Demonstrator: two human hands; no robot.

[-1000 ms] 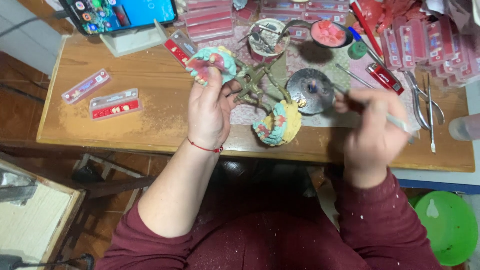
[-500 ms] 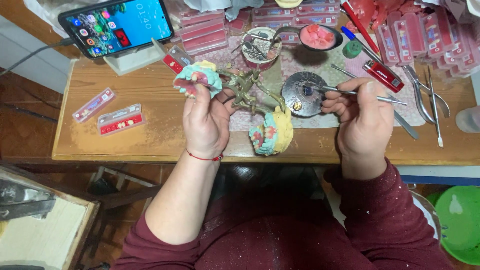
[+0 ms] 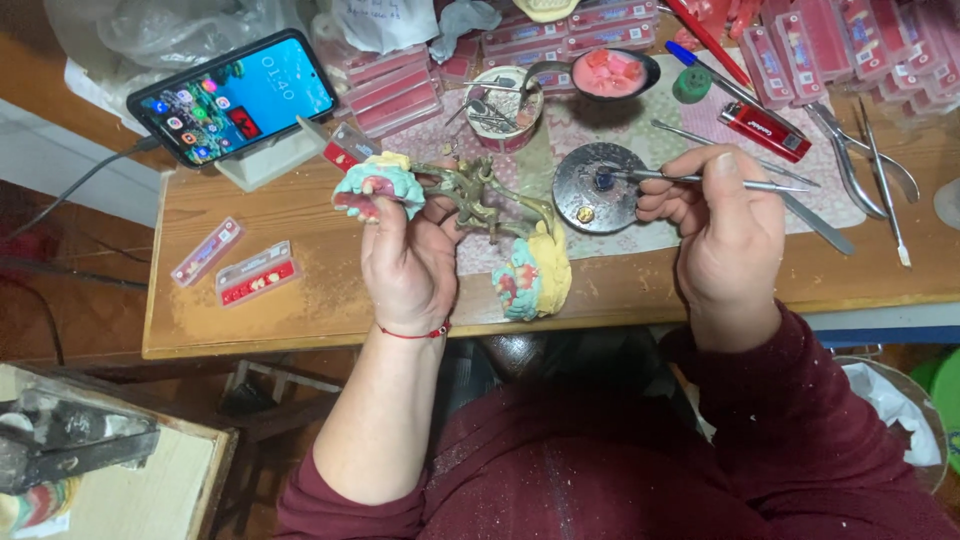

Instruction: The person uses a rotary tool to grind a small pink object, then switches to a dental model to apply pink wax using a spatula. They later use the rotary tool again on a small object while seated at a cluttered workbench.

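Bench (image 3: 300, 310): wooden top, dusty along its left part; its front edge runs just ahead of the person's wrists.
Mat (image 3: 560, 130): pale patterned cloth on the middle of the bench, running to the back edge.
Phone (image 3: 232, 97): lit screen, propped on a white stand at the back left corner.
Left hand (image 3: 405, 260): closed around a hinged metal frame, thumb pressed on the upper cast; a red cord circles the wrist.
Right hand (image 3: 722, 225): fingers pinched shut on a thin metal tool, over the front edge right of the middle.
Frame (image 3: 475, 195): brass-coloured, held up above the middle of the bench, tilted.
Upper cast (image 3: 378, 183): teal and yellow with pink, on the frame's left end, at the left hand's fingertips.
Lower cast (image 3: 535, 275): yellow and teal, on the frame's other end, near the front edge.
Tool (image 3: 700, 180): lies level, its tip over the round metal dish.
Dish (image 3: 598, 187): dark disc on the mat, just left of the right hand.
Lighter (image 3: 765, 131): red, behind the right hand.
Pliers (image 3: 860, 160): near the right edge.
Tooth strips (image 3: 255, 273): two clear cards near the left edge.
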